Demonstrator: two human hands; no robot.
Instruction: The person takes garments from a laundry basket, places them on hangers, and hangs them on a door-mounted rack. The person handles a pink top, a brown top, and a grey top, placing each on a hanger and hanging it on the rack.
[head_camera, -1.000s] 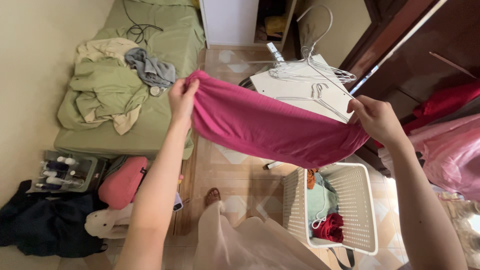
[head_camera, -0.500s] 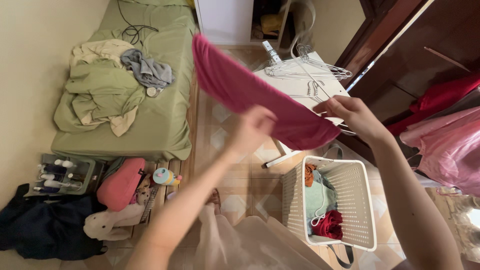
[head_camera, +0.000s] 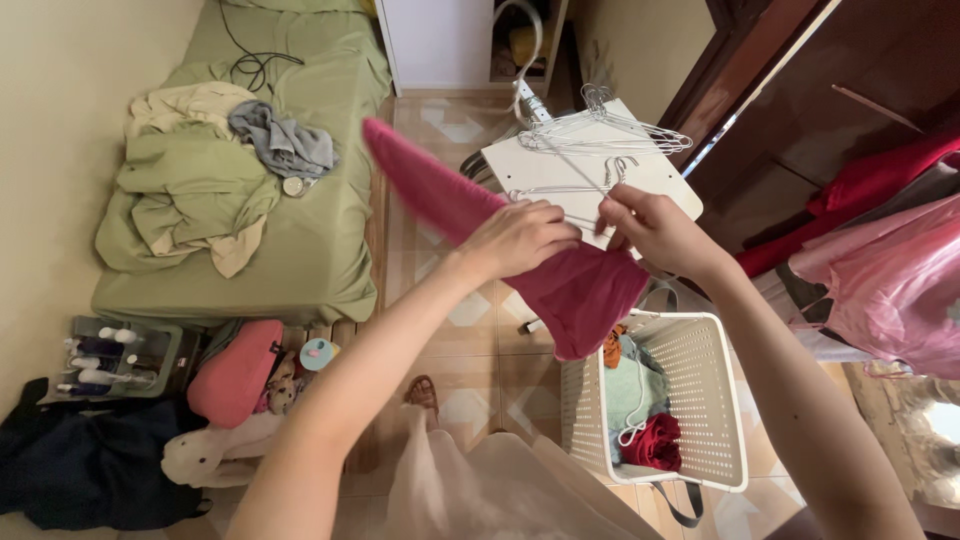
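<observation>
Magenta cloth (head_camera: 560, 285), soft and doubled over, hangs in the air between the two hands, above the tiled floor (head_camera: 470, 330) and just over the near corner of a white perforated laundry basket (head_camera: 700, 400). One end of the cloth sticks up and to the left as a stiff-looking fold, while the bulk droops below the hands toward the basket. Left hand (head_camera: 520, 240) lies over the cloth with its fingers curled down on the fabric, gripping it. Right hand (head_camera: 655, 232) is close beside the left, nearly touching, its fingers pinched on the cloth's upper edge. Inside the basket lie a pale green garment (head_camera: 630, 395), a dark red bundle (head_camera: 655, 445) and a bit of orange fabric. Behind the hands stands a white board or small table (head_camera: 660, 180) carrying a heap of white wire hangers (head_camera: 600, 135). To the left, a green mattress (head_camera: 320, 250) lies on the floor with crumpled green, cream and grey clothes (head_camera: 200, 180) on it and a black cable near its far end. Below the mattress sit a pink cushion (head_camera: 235, 375), a tray of small bottles (head_camera: 115, 355) and dark clothing (head_camera: 80, 465). Pink and red garments (head_camera: 890, 280) hang at the right by a dark wooden wardrobe.
</observation>
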